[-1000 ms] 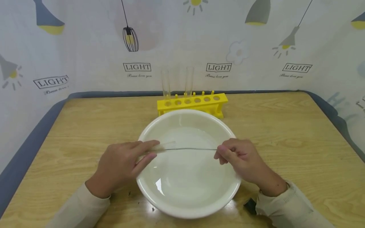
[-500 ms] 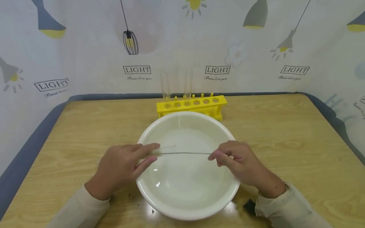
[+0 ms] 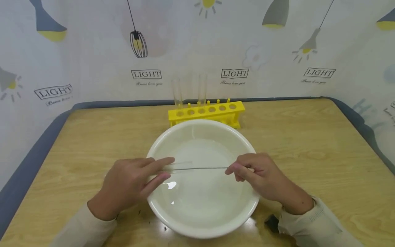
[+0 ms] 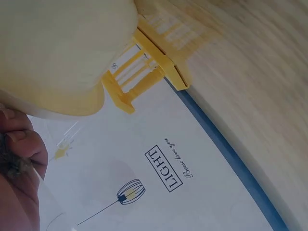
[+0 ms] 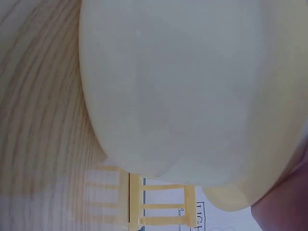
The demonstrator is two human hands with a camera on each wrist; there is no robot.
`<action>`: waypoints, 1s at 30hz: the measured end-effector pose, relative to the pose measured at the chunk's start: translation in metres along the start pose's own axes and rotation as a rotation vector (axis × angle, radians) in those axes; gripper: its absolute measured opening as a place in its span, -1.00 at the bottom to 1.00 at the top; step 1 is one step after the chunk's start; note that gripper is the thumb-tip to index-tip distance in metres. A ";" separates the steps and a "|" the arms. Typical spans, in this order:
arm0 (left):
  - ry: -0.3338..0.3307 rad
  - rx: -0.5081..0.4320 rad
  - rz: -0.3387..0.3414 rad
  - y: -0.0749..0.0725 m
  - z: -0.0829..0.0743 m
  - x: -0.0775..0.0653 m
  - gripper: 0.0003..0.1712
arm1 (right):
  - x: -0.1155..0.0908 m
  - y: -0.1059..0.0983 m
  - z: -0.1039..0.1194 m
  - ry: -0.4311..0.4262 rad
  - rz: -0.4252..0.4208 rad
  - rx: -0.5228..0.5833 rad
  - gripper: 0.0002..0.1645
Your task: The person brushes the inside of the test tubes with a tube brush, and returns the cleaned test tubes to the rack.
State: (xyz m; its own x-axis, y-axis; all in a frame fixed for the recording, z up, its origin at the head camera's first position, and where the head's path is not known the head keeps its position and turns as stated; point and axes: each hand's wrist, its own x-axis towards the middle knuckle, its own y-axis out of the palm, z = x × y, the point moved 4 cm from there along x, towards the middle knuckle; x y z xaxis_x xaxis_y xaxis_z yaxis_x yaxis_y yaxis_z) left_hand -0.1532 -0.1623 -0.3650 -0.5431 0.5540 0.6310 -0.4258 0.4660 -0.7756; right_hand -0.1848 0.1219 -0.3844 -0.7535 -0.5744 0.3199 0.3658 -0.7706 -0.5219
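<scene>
Right fingers, pinching wire, have neared the tube.

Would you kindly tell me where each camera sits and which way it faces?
Head: worn on the head, facing forward and down at the white basin; the left hand holds a clear tube, the right hand a thin wire; both sleeves show.
Left wrist: on that wrist, facing the yellow rack and patterned backdrop; part of that hand shows.
Right wrist: on that wrist, facing the basin; part of the hand shows.
All three share the basin and rack.
</scene>
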 end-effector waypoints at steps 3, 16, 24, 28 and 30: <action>0.013 0.002 -0.005 -0.001 -0.003 0.002 -0.63 | 0.000 0.000 0.004 -0.030 0.005 0.008 -0.75; 0.057 0.014 -0.005 -0.006 -0.015 0.004 -0.61 | -0.001 0.007 0.012 -0.063 0.054 -0.014 -0.71; 0.094 -0.006 -0.013 -0.008 -0.028 0.006 -0.62 | -0.003 0.012 0.019 -0.033 0.092 -0.029 -0.77; 0.064 -0.016 0.041 -0.007 -0.030 0.006 -0.63 | -0.004 0.012 0.022 0.001 0.105 -0.025 -0.78; 0.048 -0.018 0.071 -0.007 -0.030 0.005 -0.63 | -0.004 0.012 0.024 -0.002 0.111 -0.015 -0.78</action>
State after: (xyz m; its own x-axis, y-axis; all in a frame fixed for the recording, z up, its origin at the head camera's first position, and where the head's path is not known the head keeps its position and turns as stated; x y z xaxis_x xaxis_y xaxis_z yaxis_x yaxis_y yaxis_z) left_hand -0.1317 -0.1419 -0.3562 -0.5358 0.6183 0.5750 -0.3740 0.4368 -0.8181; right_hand -0.1643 0.1079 -0.3726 -0.7076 -0.6565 0.2615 0.4386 -0.6982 -0.5658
